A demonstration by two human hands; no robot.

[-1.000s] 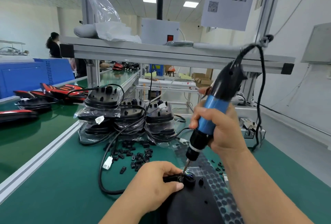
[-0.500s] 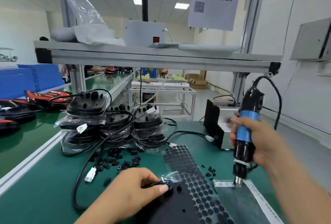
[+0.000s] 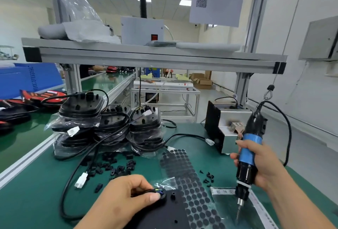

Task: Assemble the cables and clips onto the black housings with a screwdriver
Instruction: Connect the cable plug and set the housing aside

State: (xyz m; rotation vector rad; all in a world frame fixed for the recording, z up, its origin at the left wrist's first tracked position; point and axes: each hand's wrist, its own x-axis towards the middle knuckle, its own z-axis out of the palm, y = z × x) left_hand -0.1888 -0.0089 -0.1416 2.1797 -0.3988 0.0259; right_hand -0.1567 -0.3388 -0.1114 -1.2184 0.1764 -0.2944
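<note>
Pinched with left hand (image 3: 124, 197), at lower centre of the frame, thin black cable (image 3: 146, 191), probably soft and springy, so best held near its end, onto flat black plastic housing (image 3: 170, 214), likely light and stiff; clasped blue-handled electric screwdriver (image 3: 249, 152) in right hand (image 3: 263, 166) at lower right.

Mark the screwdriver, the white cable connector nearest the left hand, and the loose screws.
screwdriver (image 3: 251, 146), head view, blue grip.
white cable connector (image 3: 81, 182), head view, middle of its body.
loose screws (image 3: 208, 178), head view, centre of the pile.
</note>
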